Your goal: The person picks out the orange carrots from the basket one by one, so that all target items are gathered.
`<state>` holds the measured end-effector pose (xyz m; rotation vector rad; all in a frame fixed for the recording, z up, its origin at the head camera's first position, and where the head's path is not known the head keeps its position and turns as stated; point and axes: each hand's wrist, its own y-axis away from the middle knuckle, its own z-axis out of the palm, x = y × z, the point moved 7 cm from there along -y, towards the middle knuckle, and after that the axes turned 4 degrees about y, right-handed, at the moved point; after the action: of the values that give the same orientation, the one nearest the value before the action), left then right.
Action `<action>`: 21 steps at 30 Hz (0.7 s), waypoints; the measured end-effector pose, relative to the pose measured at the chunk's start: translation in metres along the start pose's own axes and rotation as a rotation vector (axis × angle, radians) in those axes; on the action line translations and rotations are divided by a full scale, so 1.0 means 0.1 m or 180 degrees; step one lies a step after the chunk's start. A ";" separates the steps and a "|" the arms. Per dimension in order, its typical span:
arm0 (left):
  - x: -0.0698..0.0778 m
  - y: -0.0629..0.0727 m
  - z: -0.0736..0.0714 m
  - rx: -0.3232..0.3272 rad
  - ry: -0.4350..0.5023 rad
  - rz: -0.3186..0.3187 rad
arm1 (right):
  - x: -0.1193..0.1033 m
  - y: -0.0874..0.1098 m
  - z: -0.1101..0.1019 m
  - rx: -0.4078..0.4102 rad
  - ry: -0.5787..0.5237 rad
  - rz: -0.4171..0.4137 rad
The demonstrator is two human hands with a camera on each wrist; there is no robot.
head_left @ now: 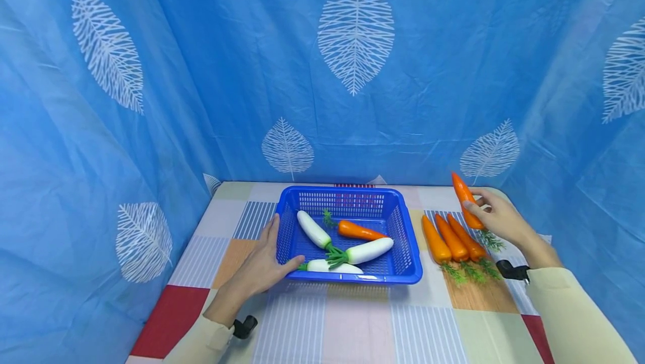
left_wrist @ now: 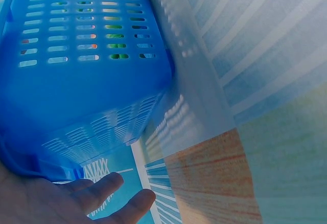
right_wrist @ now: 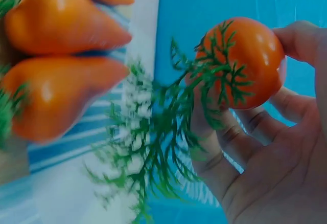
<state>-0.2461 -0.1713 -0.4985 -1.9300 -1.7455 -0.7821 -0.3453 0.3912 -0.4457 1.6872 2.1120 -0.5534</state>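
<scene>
Our basket [head_left: 393, 279] contains three radishes [head_left: 370, 251] and one carrot [head_left: 355, 231]. Our left hand [head_left: 264, 266], fingers spread, touches its left rim; right of it, our right hand [head_left: 496, 215] grips another carrot [head_left: 462, 193] beside three loose carrots [head_left: 450, 238].

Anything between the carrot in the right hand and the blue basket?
Low down, yes: three loose carrots lie beside the basket, then its right rim. Above those, nothing visible blocks the held carrot in the right hand.

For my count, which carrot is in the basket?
The carrot among the white radishes in the blue basket; three others lie on the tablecloth, the right hand holds another.
</scene>
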 end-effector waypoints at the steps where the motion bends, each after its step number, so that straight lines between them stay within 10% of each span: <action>1: 0.00 0.00 0.00 0.0003 0.0006 0.0001 | 0.05 0.02 0.01 -0.0034 0.0000 0.0070; 21: -0.01 0.00 0.01 0.0044 0.0006 0.0030 | 0.74 0.26 0.19 -0.0167 0.0341 0.0623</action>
<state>-0.2456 -0.1708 -0.5000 -1.9265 -1.7348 -0.7664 -0.3339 0.4478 -0.5023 1.9046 1.9835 -0.3534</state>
